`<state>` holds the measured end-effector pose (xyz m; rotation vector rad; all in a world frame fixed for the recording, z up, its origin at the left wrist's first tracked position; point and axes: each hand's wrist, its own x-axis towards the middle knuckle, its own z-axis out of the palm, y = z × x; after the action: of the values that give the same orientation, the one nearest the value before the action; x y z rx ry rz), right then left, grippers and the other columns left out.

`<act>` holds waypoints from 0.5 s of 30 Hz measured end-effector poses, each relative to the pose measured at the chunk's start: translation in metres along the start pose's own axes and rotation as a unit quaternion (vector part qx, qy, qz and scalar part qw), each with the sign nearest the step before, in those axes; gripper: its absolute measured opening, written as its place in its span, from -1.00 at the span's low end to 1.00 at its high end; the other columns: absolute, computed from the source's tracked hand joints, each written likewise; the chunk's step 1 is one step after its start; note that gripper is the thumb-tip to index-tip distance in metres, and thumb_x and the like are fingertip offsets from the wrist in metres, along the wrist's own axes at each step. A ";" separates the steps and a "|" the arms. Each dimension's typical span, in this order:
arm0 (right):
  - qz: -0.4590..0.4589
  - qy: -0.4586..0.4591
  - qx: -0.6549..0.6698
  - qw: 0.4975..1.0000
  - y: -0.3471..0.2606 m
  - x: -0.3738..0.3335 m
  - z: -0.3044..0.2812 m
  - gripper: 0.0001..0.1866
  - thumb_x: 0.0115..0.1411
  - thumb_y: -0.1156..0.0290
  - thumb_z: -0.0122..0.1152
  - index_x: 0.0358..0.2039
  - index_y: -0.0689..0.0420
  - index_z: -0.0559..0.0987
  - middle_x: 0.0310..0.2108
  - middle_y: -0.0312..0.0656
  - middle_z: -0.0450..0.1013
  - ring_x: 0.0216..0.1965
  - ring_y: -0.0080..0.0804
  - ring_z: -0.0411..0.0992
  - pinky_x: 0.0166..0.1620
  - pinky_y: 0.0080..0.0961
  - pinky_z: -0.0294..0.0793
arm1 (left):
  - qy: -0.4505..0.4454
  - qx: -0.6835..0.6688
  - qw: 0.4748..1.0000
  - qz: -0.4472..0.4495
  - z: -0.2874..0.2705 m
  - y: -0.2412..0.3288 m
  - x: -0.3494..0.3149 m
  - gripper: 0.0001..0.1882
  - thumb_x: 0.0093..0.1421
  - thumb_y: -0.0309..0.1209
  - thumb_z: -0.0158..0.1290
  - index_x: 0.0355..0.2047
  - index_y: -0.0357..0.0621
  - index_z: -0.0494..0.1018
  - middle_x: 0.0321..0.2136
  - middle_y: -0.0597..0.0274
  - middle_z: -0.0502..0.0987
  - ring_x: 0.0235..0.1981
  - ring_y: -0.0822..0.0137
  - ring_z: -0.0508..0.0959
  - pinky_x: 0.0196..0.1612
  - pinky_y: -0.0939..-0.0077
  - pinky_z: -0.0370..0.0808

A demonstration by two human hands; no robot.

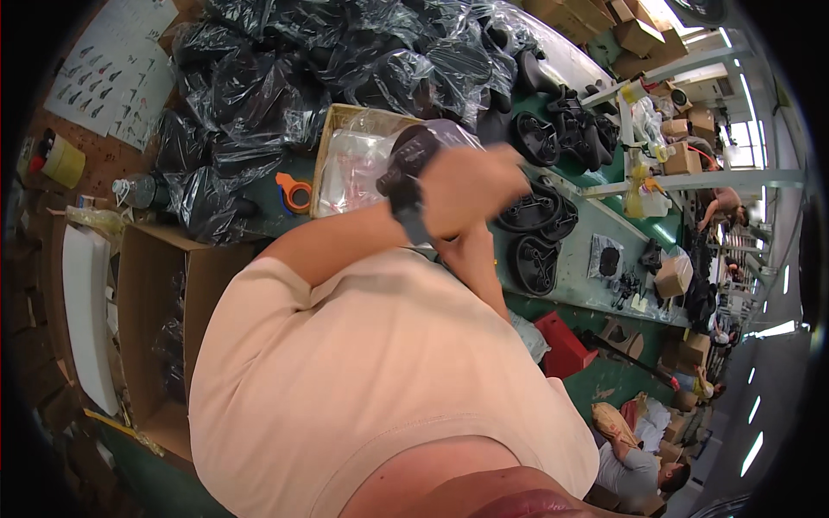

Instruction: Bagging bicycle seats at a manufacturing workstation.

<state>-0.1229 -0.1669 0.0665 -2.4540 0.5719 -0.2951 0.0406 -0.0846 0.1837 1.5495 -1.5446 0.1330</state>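
Note:
My left hand [473, 188], with a dark watch [408, 207] on its wrist, reaches across in front of me; its fingers are smeared by motion. Beneath it is my right hand [458, 249], mostly covered, so its fingers do not show. Just beyond both hands is a black part [414, 151] with clear plastic film [451, 134] beside it; which hand holds it, if either, I cannot tell. A shallow cardboard box [326, 164] of clear plastic bags [354, 168] lies directly behind my left forearm.
Black parts wrapped in clear plastic [345, 65] are heaped at the back. Unwrapped black parts [535, 259] lie on the bench to the right. An orange tape cutter [295, 192] sits left of the bag box. An open carton [155, 319] stands at my left.

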 end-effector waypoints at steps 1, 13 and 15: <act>0.134 0.017 -0.123 0.983 -0.025 0.034 0.004 -0.52 0.24 0.30 0.52 0.10 0.21 0.58 0.00 0.04 0.64 -0.03 -0.09 0.69 -0.01 -0.16 0.68 | -0.023 0.045 0.999 -0.002 0.044 0.017 -0.005 -0.93 0.18 -0.45 0.19 -0.32 -0.05 0.64 -0.24 0.18 0.53 -0.36 0.10 0.70 -0.37 0.18 0.66; 0.291 0.054 0.528 0.796 0.047 0.005 0.037 -0.39 0.38 0.22 0.44 0.24 0.33 0.41 -0.11 0.04 0.66 -0.26 -0.15 0.69 -0.28 -0.21 0.72 | 0.240 -0.299 0.823 -0.419 0.070 -0.068 -0.168 -0.24 0.20 -0.28 0.51 0.34 -0.12 0.42 0.00 0.19 0.63 0.02 0.29 0.65 0.07 0.42 0.61; 0.069 0.016 0.326 0.943 0.017 0.033 0.036 -0.20 0.33 0.17 0.49 0.36 0.37 0.30 -0.21 0.03 0.65 -0.31 -0.12 0.68 -0.26 -0.19 0.70 | 0.210 -0.398 0.806 -0.384 0.054 -0.073 -0.142 -0.14 0.18 -0.25 0.53 0.39 -0.15 0.34 0.09 0.19 0.60 0.12 0.28 0.59 0.16 0.37 0.58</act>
<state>-0.0872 -0.1766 0.0300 -1.7648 0.5474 -0.3950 0.0445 -0.0293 0.0241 1.2010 -0.4109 -0.5412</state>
